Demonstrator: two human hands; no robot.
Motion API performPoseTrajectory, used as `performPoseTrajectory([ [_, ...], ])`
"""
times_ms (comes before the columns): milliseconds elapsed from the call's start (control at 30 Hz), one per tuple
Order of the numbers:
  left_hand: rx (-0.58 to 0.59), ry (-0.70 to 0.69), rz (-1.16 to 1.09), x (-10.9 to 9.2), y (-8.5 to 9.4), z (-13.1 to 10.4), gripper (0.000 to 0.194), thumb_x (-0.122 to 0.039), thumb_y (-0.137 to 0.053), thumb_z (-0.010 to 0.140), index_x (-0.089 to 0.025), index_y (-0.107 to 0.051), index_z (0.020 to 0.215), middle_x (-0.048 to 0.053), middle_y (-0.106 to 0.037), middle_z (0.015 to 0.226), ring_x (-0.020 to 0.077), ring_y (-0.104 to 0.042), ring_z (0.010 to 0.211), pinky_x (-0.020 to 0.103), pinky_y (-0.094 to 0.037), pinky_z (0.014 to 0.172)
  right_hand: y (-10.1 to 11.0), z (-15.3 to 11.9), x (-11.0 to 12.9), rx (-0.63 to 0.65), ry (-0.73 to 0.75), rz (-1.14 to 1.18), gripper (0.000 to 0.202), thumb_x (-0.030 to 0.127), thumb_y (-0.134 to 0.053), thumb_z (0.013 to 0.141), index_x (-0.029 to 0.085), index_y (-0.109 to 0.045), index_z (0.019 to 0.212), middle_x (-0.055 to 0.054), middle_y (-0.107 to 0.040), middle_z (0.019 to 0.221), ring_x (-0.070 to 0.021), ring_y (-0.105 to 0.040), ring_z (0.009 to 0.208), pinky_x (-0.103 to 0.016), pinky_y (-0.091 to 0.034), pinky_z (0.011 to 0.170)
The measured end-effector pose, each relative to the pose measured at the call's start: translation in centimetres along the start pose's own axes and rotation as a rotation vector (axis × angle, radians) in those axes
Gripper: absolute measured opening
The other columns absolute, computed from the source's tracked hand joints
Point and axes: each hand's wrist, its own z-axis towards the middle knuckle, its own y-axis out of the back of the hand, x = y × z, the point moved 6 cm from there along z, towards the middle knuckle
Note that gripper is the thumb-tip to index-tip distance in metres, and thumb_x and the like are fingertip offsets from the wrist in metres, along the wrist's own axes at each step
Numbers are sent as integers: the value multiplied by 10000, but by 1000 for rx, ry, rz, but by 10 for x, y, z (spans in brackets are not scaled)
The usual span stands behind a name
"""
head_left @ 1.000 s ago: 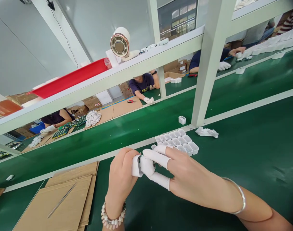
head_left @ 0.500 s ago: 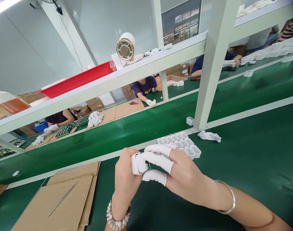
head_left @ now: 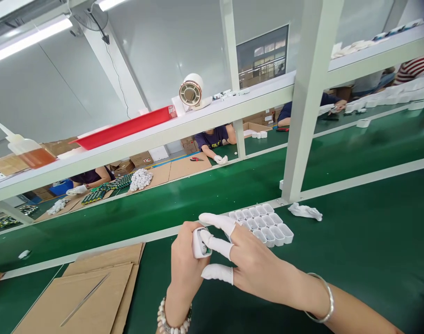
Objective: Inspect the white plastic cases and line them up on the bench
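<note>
My left hand [head_left: 185,264] is closed around a small white plastic housing [head_left: 198,246], its open end turned toward my right hand. A bit of green circuit board [head_left: 208,251] shows inside the opening; the rest is hidden by the wall and a finger. My right hand [head_left: 238,250] wears white finger cots on the thumb and two fingers. One fingertip presses into the opening of the housing, while the other covered finger reaches above it and the thumb stands apart below. Just beyond my right hand are rows of white open plastic housings [head_left: 267,221].
Flat cardboard sheets [head_left: 96,273] with thin metal tweezers [head_left: 84,299] lie at left. A crumpled white glove [head_left: 305,211] rests near the post [head_left: 304,106]. Overhead, a shelf [head_left: 156,132] carries a red tray [head_left: 128,126] and a small fan [head_left: 191,91]. Co-workers sit across the green conveyor belt [head_left: 184,197].
My right fingers have spread, with the thumb moving away from the housing. The circuit board that stuck out now shows inside the opening. The view has tilted up slightly.
</note>
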Motion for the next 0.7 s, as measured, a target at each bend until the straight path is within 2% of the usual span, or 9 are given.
performPoseTrajectory([
  [100,26,2,-92,1,-1,3,175,-95,-550,724,-205,-529,859,-28,-591,741,109,-521,582,210,-409,535,-2,1,-1,5,12,2,453,368,-619,916,126,-534,1290,-226,-401,1407,-351,-431,1275,-543,-474,972],
  [167,61,11,-176,2,-1,5,149,-107,-556,735,-202,-521,844,-29,-579,731,106,-516,591,208,-408,546,-2,1,-3,6,-1,29,505,404,-627,907,166,-502,1334,-205,-384,1425,-339,-432,1275,-531,-475,974],
  [333,204,125,-378,2,-7,4,72,-179,-580,794,-189,-520,833,-35,-530,674,92,-445,564,202,-373,525,-2,2,-11,-60,-69,121,534,432,-576,933,239,-412,1403,-161,-410,1398,-283,-461,1250,-467,-491,972],
  [467,290,174,-566,3,-9,1,87,-135,-590,755,-178,-516,772,-25,-512,685,91,-417,589,208,-361,540,-6,4,-10,-41,0,145,526,450,-597,919,258,-440,1382,-148,-429,1375,-298,-452,1250,-474,-485,972],
  [600,489,216,-646,2,-11,0,94,-117,-618,692,-164,-544,727,-24,-498,655,89,-399,586,214,-347,549,-1,4,-15,-69,7,258,401,315,-578,944,235,-500,1328,-126,-504,1296,-257,-490,1211,-428,-481,986],
  [700,636,275,-647,2,-13,-3,67,-120,-599,688,-161,-548,700,-29,-492,618,82,-391,554,213,-335,528,3,4,-25,-95,-46,304,325,208,-559,940,238,-561,1264,-102,-543,1253,-226,-534,1162,-387,-502,959],
])
